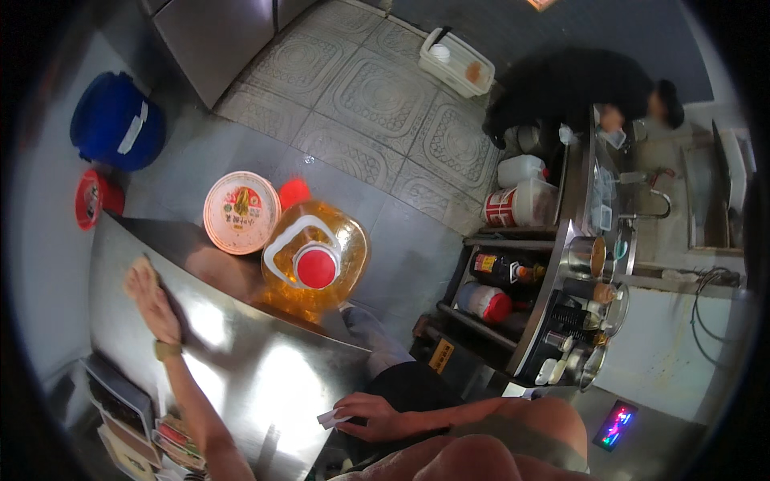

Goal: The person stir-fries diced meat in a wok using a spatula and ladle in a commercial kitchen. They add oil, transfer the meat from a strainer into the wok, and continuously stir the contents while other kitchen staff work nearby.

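My left hand (150, 300) lies flat on the brushed steel counter (289, 385), near its far left edge, fingers together. Something pale may be under the fingertips, but the hand hides it. A folded white piece of paper or cloth (328, 419) is pinched between the fingers of my right hand (373, 416), just over the counter's near right edge. Beyond the counter edge stands a large clear jug of golden oil (349, 252) with a red cap and white handle. Beside the jug is a tub with a pinkish printed lid (242, 211).
A blue bin (114, 120) and red bucket (102, 195) stand left. At right, a shelf holds bottles (496, 267); steel pots (583, 255) sit above. A person in dark clothing (565, 84) bends at the sink. A lit phone (615, 425) lies lower right; trays (120, 394) lower left.
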Demonstrator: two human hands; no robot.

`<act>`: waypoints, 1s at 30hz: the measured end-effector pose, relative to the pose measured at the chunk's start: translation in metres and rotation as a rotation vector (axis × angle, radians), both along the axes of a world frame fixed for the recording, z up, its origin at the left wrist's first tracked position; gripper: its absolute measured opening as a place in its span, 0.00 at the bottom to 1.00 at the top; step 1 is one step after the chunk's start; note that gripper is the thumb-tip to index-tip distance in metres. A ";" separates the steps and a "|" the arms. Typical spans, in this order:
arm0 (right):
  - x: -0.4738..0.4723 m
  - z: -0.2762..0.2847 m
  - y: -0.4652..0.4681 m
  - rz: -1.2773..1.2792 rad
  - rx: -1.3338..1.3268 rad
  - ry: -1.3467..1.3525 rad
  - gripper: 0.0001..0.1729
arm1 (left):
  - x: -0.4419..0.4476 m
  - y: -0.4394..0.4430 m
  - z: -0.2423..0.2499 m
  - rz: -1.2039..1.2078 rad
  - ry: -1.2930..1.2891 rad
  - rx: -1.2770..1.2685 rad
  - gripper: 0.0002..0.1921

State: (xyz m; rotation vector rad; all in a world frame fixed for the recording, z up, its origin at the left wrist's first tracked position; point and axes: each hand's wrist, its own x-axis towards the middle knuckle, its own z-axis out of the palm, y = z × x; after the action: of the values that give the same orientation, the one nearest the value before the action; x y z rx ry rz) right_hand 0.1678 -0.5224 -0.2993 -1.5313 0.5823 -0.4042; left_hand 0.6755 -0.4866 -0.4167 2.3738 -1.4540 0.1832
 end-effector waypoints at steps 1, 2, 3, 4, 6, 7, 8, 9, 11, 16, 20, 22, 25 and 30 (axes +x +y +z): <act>-0.001 -0.001 0.002 -0.034 -0.005 -0.001 0.15 | -0.035 -0.004 0.010 -0.019 0.060 0.023 0.33; -0.001 -0.002 0.003 -0.068 -0.013 -0.004 0.15 | -0.068 -0.009 0.019 -0.095 0.065 0.018 0.33; -0.001 -0.003 0.004 -0.122 -0.031 -0.025 0.14 | -0.103 -0.011 0.026 -0.119 0.073 0.083 0.32; -0.001 -0.003 0.005 -0.151 -0.036 -0.029 0.14 | -0.142 -0.010 0.029 -0.127 0.140 0.022 0.33; -0.002 -0.001 0.005 -0.246 -0.067 -0.072 0.12 | -0.220 -0.005 0.025 -0.074 0.510 -0.047 0.32; -0.004 0.001 0.004 -0.270 -0.046 -0.078 0.11 | -0.252 0.004 0.025 -0.089 0.648 -0.029 0.31; -0.006 0.003 0.004 -0.300 -0.028 -0.089 0.11 | -0.284 0.014 0.023 -0.180 0.633 -0.029 0.30; -0.009 0.006 0.004 -0.315 -0.013 -0.089 0.10 | -0.310 0.028 0.024 -0.314 0.454 0.036 0.29; -0.016 0.010 0.003 -0.343 -0.016 -0.100 0.11 | -0.348 0.037 0.014 -0.451 0.192 0.080 0.28; -0.037 0.017 0.016 -0.434 -0.018 -0.077 0.13 | -0.389 0.044 0.008 -0.599 0.203 0.258 0.28; -0.048 0.017 0.037 -0.467 -0.044 -0.085 0.12 | -0.391 0.051 0.016 -0.768 0.143 0.252 0.23; -0.054 0.019 0.047 -0.507 -0.034 -0.096 0.12 | -0.393 0.065 0.019 -0.819 0.117 0.294 0.21; -0.063 0.026 0.054 -0.500 0.038 -0.081 0.11 | -0.398 0.108 0.026 -0.759 0.284 0.396 0.20; -0.064 0.060 0.047 -0.463 -0.111 -0.169 0.10 | -0.403 0.215 0.041 -0.537 0.543 0.433 0.24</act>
State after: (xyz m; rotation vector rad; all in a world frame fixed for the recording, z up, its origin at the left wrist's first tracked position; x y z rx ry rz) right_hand 0.1036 -0.4754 -0.2397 -1.4427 0.7915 -0.9239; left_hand 0.2727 -0.2716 -0.3753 1.9672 -1.8833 -0.9121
